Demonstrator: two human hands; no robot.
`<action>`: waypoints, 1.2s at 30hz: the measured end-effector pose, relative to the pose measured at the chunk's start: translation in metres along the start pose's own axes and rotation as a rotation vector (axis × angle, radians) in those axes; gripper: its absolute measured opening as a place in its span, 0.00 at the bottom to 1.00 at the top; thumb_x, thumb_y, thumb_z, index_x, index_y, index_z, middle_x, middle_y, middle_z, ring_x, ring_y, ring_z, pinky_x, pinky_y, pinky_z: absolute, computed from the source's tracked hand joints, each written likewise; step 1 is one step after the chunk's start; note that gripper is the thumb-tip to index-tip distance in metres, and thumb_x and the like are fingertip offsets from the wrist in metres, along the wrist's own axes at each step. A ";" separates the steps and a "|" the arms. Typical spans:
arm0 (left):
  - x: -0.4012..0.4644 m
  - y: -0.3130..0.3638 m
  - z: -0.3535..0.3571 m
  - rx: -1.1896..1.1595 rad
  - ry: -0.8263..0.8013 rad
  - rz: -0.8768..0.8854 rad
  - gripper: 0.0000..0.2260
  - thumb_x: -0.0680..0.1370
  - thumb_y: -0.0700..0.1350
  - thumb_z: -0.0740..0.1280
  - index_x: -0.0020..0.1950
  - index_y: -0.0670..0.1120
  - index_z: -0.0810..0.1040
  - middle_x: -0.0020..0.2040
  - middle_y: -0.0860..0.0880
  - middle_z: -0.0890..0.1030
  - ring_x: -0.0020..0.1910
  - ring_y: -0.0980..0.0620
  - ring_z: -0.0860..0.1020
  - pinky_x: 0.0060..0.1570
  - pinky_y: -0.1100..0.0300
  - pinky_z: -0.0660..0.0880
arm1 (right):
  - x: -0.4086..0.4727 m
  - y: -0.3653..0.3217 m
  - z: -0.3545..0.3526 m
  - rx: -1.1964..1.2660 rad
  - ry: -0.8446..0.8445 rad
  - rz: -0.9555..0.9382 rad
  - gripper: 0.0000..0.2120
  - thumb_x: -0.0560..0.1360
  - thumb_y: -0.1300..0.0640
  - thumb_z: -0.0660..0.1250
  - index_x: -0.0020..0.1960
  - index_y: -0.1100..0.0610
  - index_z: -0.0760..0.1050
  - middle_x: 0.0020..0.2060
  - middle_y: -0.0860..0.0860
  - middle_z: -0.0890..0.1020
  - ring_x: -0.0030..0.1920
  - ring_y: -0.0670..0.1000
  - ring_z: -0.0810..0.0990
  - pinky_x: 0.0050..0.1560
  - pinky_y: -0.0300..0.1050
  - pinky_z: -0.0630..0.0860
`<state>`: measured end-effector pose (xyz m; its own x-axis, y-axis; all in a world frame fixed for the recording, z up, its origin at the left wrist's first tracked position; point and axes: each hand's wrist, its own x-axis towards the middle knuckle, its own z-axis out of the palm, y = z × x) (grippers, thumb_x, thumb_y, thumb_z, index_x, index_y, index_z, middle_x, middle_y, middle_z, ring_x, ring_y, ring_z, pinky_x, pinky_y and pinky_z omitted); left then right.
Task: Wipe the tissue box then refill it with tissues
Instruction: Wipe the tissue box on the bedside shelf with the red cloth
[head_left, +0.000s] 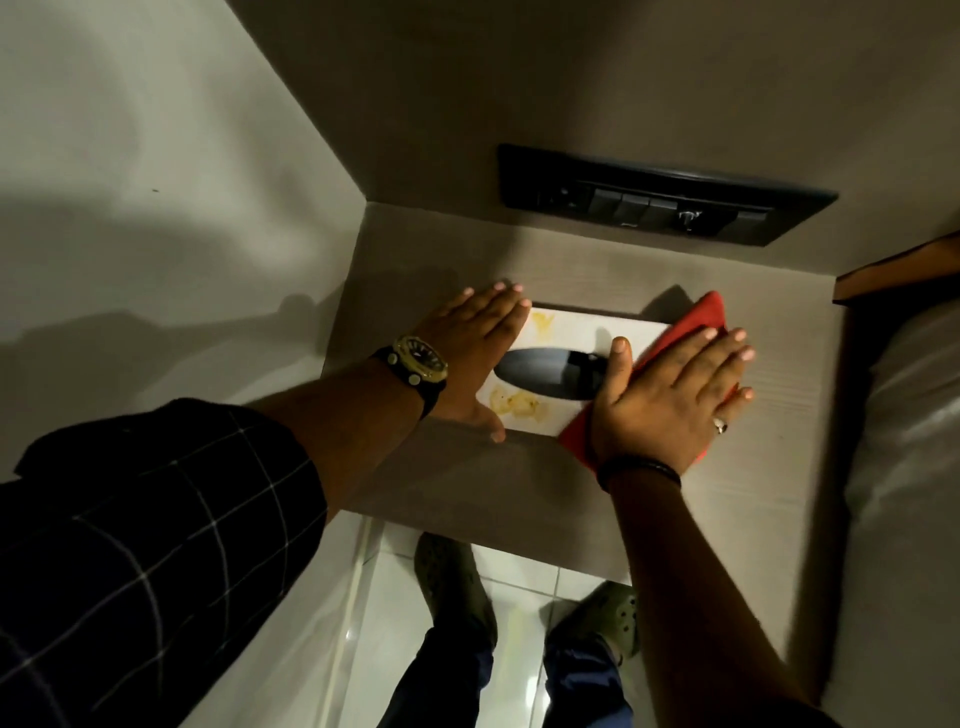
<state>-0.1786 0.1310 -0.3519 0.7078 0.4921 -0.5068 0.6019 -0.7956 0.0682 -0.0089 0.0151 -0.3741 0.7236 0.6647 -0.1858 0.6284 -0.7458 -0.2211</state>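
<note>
A white tissue box (566, 332) with yellow flower prints and a dark oval opening lies flat on a grey-brown side table (467, 483). My left hand (475, 348), with a watch on the wrist, lies on the box's left end and steadies it, thumb at the near edge. My right hand (675, 395) presses flat on a red cloth (701, 317) that covers the box's right end. No tissues are visible in the opening.
A black switch panel (660, 200) sits on the wall just behind the table. A bed with light sheets (914, 415) borders the table on the right, a pale wall on the left. My feet stand on white floor tiles (519, 577) below.
</note>
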 end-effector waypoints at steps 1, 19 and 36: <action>0.000 0.000 0.000 -0.002 -0.003 0.004 0.63 0.61 0.75 0.67 0.76 0.43 0.33 0.78 0.43 0.36 0.77 0.45 0.37 0.71 0.51 0.34 | -0.004 -0.009 0.001 -0.017 -0.003 -0.014 0.44 0.76 0.32 0.37 0.77 0.65 0.47 0.77 0.64 0.50 0.77 0.64 0.48 0.75 0.62 0.44; 0.001 -0.001 0.003 0.000 0.001 -0.002 0.63 0.60 0.77 0.64 0.76 0.44 0.32 0.78 0.44 0.36 0.76 0.45 0.36 0.70 0.52 0.34 | 0.000 0.035 -0.002 -0.151 -0.038 -0.375 0.37 0.79 0.39 0.44 0.77 0.64 0.51 0.77 0.63 0.52 0.77 0.63 0.47 0.75 0.61 0.43; -0.001 -0.003 0.002 0.004 -0.013 0.005 0.63 0.60 0.77 0.63 0.76 0.44 0.32 0.78 0.44 0.36 0.76 0.46 0.35 0.70 0.52 0.34 | 0.010 0.028 -0.002 -0.218 -0.128 -0.664 0.39 0.77 0.33 0.41 0.79 0.58 0.47 0.78 0.57 0.48 0.78 0.58 0.43 0.76 0.58 0.39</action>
<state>-0.1818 0.1327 -0.3536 0.7058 0.4839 -0.5174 0.5973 -0.7992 0.0675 0.0168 0.0009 -0.3804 0.1365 0.9718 -0.1925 0.9776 -0.1635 -0.1323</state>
